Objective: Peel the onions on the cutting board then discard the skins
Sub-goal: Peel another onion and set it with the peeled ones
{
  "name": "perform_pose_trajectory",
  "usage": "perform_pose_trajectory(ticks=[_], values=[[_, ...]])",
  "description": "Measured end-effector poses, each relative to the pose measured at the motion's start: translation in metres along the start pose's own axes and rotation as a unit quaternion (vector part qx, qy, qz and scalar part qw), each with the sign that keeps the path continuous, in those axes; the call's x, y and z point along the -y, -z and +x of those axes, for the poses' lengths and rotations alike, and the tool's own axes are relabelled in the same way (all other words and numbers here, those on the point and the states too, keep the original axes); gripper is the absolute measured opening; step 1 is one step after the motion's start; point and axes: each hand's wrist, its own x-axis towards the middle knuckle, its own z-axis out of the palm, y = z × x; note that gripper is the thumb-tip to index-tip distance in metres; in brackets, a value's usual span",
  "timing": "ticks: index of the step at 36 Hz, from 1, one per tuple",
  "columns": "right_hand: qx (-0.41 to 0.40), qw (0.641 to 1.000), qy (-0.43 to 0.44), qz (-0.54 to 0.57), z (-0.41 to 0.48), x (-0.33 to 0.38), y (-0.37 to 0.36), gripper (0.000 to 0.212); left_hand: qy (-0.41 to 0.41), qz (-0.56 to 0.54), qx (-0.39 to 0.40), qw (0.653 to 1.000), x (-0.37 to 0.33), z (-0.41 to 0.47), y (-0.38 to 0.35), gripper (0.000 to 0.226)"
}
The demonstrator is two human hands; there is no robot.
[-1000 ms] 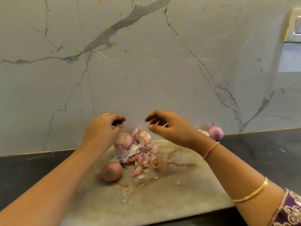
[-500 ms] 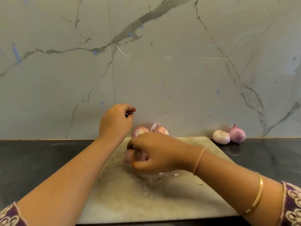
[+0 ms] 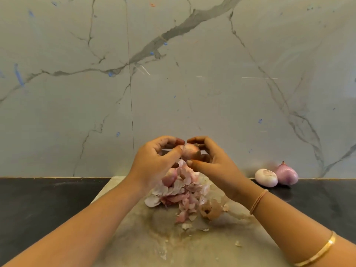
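A small pinkish-brown onion [image 3: 190, 152] is held up above the cutting board [image 3: 138, 234], between both hands. My left hand [image 3: 154, 162] pinches its left side with thumb and fingertips. My right hand [image 3: 210, 160] curls round its right side, thumb under it. Below the hands a heap of pale pink onion skins [image 3: 183, 191] lies on the board, with another onion [image 3: 169, 177] partly hidden at the heap's left and a brown skin piece [image 3: 211, 209] at its right.
Two peeled onions, a whitish one [image 3: 266, 177] and a purple one [image 3: 286, 174], sit on the black counter [image 3: 48, 201] at the right, against the marble wall [image 3: 173, 74]. Small skin scraps dot the board's near part.
My right hand has lifted an onion off the board to between both hands. My left hand has come in and taken hold of its other side. The view shifted left.
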Motion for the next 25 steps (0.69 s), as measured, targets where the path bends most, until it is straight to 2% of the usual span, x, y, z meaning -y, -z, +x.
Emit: perform_pose_trajectory(ticks=[6,17,21,25], values=[[0.016,1.000,0.012,0.003,-0.0012,-0.0012,0.0032,0.044,0.001,0.014,-0.022,1.000,0.0012,0.0007,-0.0027,0.013],[-0.003,1.000,-0.006,-0.001,0.0002,-0.0043,0.0022,0.034,-0.013,0.074,-0.041,0.996,0.0061,-0.0003,-0.0051,0.022],[-0.011,1.000,-0.028,0.003,0.0017,-0.0040,0.0045,0.042,-0.019,0.125,-0.057,0.990,0.0080,-0.0002,-0.0016,0.025],[-0.010,1.000,-0.025,0.009,0.0017,-0.0043,0.0050,0.036,-0.023,0.101,-0.034,0.994,0.0039,-0.0015,-0.0022,0.011]])
